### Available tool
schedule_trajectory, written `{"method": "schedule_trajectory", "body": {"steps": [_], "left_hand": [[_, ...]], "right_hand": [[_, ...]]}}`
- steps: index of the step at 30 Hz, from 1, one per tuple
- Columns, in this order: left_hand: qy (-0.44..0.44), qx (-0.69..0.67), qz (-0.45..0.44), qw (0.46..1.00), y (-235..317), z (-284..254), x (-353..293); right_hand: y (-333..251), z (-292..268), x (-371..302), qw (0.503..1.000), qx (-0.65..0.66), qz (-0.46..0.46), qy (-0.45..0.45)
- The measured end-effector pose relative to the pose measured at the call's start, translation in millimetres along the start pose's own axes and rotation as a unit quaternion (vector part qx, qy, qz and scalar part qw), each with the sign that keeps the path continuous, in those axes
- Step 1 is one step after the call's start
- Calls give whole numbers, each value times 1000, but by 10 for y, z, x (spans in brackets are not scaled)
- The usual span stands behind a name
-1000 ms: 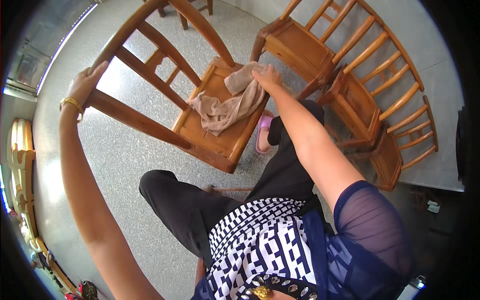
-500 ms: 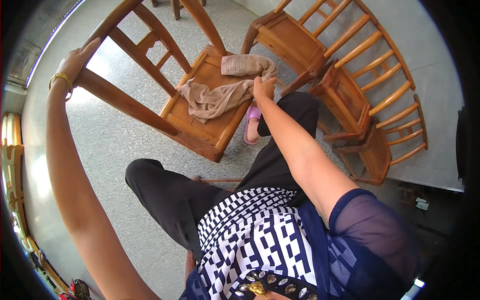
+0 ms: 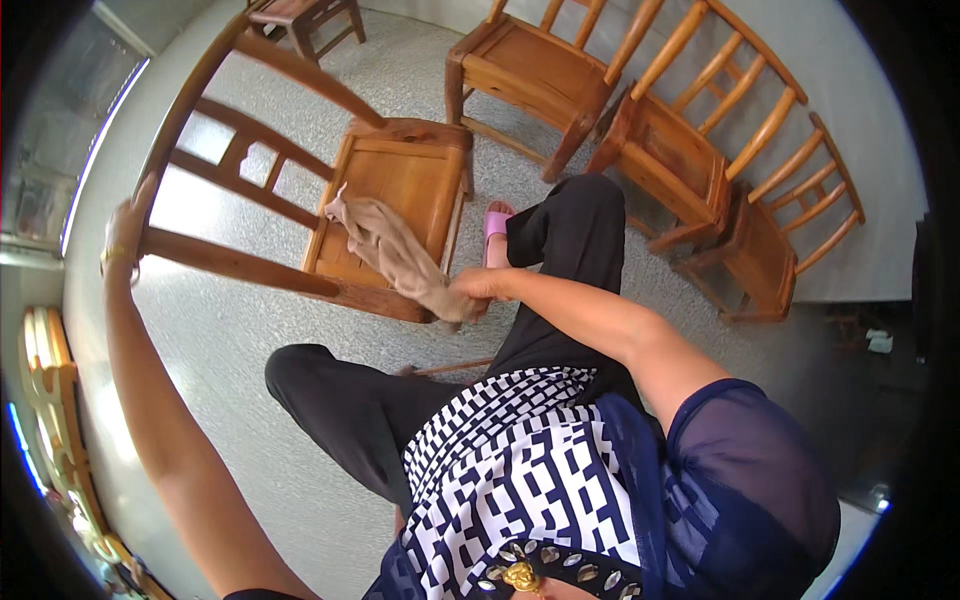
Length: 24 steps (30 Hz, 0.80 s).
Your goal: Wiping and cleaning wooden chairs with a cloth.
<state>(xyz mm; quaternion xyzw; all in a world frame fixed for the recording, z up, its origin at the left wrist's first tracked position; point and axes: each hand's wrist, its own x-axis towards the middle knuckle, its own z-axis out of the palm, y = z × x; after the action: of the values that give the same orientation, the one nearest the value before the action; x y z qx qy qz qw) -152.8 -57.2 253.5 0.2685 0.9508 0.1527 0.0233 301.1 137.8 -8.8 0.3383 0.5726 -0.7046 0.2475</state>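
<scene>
A wooden chair (image 3: 385,180) stands before me, its slatted back toward the left. My left hand (image 3: 122,235), slightly blurred, is closed around the top rail of that back. A brown towel (image 3: 385,245) trails over the near part of the seat and down past its edge. Its near end is bunched in my right hand (image 3: 482,287), which is closed on it in front of my knees. The far part of the seat shows bare wood.
Several more wooden chairs (image 3: 540,62) stand along the wall at the right. A small wooden stool (image 3: 305,22) is at the far left. Carved wooden furniture (image 3: 55,390) lines the left side. My foot in a pink slipper (image 3: 494,228) rests on the speckled floor beside the chair.
My right hand has drawn the towel nearer and to the left, off the far side of the seat. The chair appears turned in view. My left hand still grips the rail.
</scene>
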Motion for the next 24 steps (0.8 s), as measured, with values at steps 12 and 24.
{"method": "schedule_trajectory", "body": {"steps": [12,24], "left_hand": [[2,33,-115,993,0,87,-190],[26,-5,-117,993,15,91,-218]], "right_hand": [[-370,-761,52,947,17,-320,33],[-1487,-1452,869,796,434,-402,129]]}}
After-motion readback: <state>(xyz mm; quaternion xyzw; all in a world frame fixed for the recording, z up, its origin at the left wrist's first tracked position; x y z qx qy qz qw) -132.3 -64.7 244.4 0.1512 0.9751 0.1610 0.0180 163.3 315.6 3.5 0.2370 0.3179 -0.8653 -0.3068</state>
